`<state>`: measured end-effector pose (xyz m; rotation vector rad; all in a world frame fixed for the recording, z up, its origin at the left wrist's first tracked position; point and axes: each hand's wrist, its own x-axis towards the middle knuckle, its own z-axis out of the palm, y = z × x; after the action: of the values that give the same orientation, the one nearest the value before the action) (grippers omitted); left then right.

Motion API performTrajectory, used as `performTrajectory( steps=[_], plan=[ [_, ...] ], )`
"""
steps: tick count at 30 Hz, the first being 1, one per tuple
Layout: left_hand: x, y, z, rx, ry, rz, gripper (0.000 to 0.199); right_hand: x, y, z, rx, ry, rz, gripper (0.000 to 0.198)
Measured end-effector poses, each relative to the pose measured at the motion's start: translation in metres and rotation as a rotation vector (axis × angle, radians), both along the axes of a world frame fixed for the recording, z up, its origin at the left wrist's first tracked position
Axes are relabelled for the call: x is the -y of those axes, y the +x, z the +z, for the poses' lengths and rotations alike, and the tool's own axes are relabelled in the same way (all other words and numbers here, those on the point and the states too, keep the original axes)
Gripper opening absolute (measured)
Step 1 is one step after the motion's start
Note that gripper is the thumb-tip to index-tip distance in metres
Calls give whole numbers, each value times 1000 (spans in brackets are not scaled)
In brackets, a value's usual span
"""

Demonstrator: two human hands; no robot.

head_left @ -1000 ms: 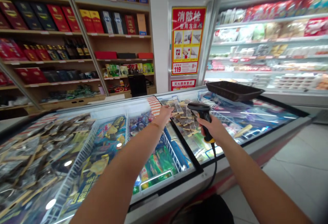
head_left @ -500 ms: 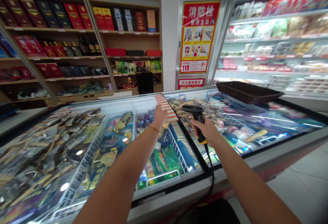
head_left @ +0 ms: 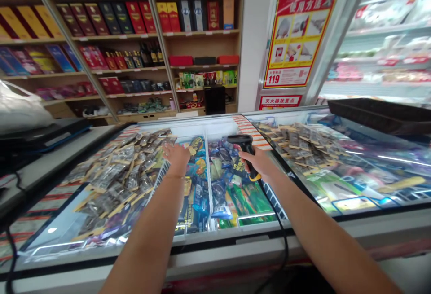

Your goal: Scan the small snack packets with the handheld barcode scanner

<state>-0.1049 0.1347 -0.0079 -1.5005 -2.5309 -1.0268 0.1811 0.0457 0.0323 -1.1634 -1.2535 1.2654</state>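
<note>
Shop backdrop: wooden shelves (head_left: pixel 198 33) of boxes and bottles stand well beyond the fingers.
Right hand (head_left: pixel 257 163): fingers wrapped around the handle of a barcode scanner (head_left: pixel 245 143).
Scanner position: inside the right fingers, its head jutting out above them.
Scanner handling: probably light and stiff, with little slip; the head is likely the part to guard from knocks.
Scanner hold: best around the handle just below the head, where the fingers already sit.
Cord (head_left: pixel 282 229): trails down from beneath the right fingers and could tug.
Left hand (head_left: pixel 178 155): fingers loosely spread and blurred, seemingly gripping nothing; I cannot tell whether they touch the packets.
Blue packets (head_left: pixel 200 195): below the left fingers, likely soft, cold and slippery.
Freezer (head_left: pixel 202 260): beneath both hands.
Black tray (head_left: pixel 377 116): well right of the right fingers.
</note>
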Motion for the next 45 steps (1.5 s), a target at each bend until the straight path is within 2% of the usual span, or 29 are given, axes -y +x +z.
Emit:
performTrajectory(
  steps=[6, 14, 18, 20, 22, 24, 26, 28, 34, 38, 42, 45],
  plan=[
    [-7, -10, -4, 53, -56, 8, 67, 7, 12, -10, 23, -27, -5, 30],
    [-6, -10, -1, 4, -105, -18, 56, 12, 14, -10, 10, -9, 16, 34],
    [1, 3, 6, -101, 14, -100, 39, 13, 13, -10, 13, -1, 19, 33],
    [3, 8, 8, -136, 78, -72, 37, 13, 13, -9, 9, 0, 20, 33],
    [4, 10, 9, -152, 94, 18, 46, 13, 13, -8, 9, 3, 21, 32],
    [3, 9, 9, -119, 12, 81, 64, 14, 13, -7, 13, 5, 16, 31],
    [1, 6, 7, -51, -121, 66, 81, 14, 14, -7, 23, 6, 9, 30],
    [-1, 3, 5, -17, -182, 20, 92, 14, 13, -8, 32, 8, 12, 28],
    [4, 5, 0, -71, -70, -24, 93, 16, 10, -8, 60, -6, 26, 26],
    [7, 10, 8, -66, 134, -161, 74, 16, 9, -9, 68, 5, 41, 25],
    [5, 21, 13, -83, 363, -440, 58, 14, 11, -13, 55, 17, 52, 26],
    [-1, 29, 7, -53, 450, -653, 58, 13, 12, -16, 33, 19, 58, 30]
  ],
)
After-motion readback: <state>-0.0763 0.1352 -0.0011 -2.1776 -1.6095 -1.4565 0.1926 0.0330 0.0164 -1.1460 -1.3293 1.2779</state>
